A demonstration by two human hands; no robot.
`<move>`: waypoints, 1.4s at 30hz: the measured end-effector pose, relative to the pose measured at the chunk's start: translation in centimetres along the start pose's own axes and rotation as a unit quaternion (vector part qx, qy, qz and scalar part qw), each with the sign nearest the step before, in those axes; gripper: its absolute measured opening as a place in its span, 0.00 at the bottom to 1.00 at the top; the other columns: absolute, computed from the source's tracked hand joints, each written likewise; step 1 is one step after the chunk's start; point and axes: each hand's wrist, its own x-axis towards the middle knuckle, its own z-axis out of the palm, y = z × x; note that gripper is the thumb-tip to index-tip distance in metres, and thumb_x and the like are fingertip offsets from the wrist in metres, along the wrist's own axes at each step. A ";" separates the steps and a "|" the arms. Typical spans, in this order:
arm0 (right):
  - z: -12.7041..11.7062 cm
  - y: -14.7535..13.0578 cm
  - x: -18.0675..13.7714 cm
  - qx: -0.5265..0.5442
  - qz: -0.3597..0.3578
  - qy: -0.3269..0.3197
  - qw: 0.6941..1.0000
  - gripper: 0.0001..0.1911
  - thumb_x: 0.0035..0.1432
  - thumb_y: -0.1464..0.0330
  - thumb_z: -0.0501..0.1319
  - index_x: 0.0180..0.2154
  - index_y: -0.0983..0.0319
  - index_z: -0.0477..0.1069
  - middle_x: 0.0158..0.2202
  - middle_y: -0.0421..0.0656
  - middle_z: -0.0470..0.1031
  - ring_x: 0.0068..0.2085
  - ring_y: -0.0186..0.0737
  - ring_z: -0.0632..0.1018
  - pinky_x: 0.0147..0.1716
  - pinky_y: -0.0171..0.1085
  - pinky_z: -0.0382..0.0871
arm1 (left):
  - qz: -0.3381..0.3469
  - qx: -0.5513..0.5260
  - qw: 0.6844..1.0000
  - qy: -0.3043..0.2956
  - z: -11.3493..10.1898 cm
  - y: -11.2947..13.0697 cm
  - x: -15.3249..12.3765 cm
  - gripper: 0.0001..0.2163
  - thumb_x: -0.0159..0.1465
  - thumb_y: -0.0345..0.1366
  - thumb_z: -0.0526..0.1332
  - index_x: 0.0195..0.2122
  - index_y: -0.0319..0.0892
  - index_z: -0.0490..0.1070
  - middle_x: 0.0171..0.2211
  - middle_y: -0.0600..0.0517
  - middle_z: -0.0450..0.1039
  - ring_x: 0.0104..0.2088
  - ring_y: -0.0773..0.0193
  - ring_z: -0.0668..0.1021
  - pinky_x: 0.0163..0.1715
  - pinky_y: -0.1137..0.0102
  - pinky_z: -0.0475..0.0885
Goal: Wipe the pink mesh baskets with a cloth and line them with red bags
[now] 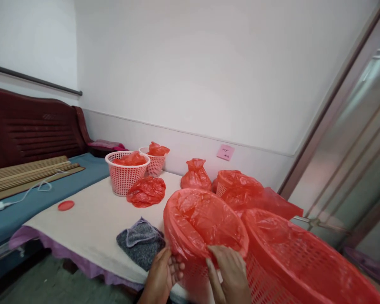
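A pink mesh basket [193, 276] lined with a red plastic bag [202, 223] stands tilted toward me at the table's near edge. My left hand [163, 274] grips its lower left side, fingers curled against the mesh. My right hand [229, 274] is closed on the bag's edge folded over the front rim. A larger red basket [300, 266], also lined in red plastic, lies close on the right.
A grey cloth [141, 245] lies left of the basket on the cream table [91, 223]. Farther back stand two lined baskets [126, 171] [154, 160], a loose red bag [146, 191], a tied bag [196, 175] and another lined basket [237, 185]. A red lid [66, 205] lies left.
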 end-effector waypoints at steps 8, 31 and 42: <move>-0.3 0.0 1.5 -0.095 -0.011 -0.192 0.977 0.06 0.54 0.63 0.63 0.34 0.58 0.72 0.29 0.43 0.77 0.29 0.45 0.76 0.31 0.40 0.63 | 0.369 0.193 0.909 -0.009 -1.2 4.4 -2.4 0.02 0.55 0.35 0.66 0.30 0.44 0.75 0.31 0.51 0.74 0.35 0.61 0.75 0.38 0.73 0.69; 4.6 -1.2 10.7 0.327 0.143 -0.506 0.785 0.09 0.47 0.73 0.59 0.29 0.59 0.77 0.28 0.37 0.77 0.31 0.38 0.75 0.34 0.35 0.68 | 0.532 0.542 0.631 -0.156 -1.1 3.5 1.4 0.24 0.60 0.21 0.49 0.56 0.46 0.64 0.54 0.43 0.68 0.54 0.57 0.72 0.53 0.60 0.69; 4.8 -0.4 10.1 0.291 0.144 -0.497 0.804 0.07 0.47 0.74 0.58 0.24 0.61 0.74 0.23 0.35 0.73 0.24 0.32 0.68 0.26 0.31 0.60 | 0.429 0.324 0.840 -0.074 -1.1 3.4 0.5 0.19 0.59 0.27 0.59 0.51 0.48 0.72 0.56 0.45 0.68 0.50 0.55 0.75 0.46 0.65 0.72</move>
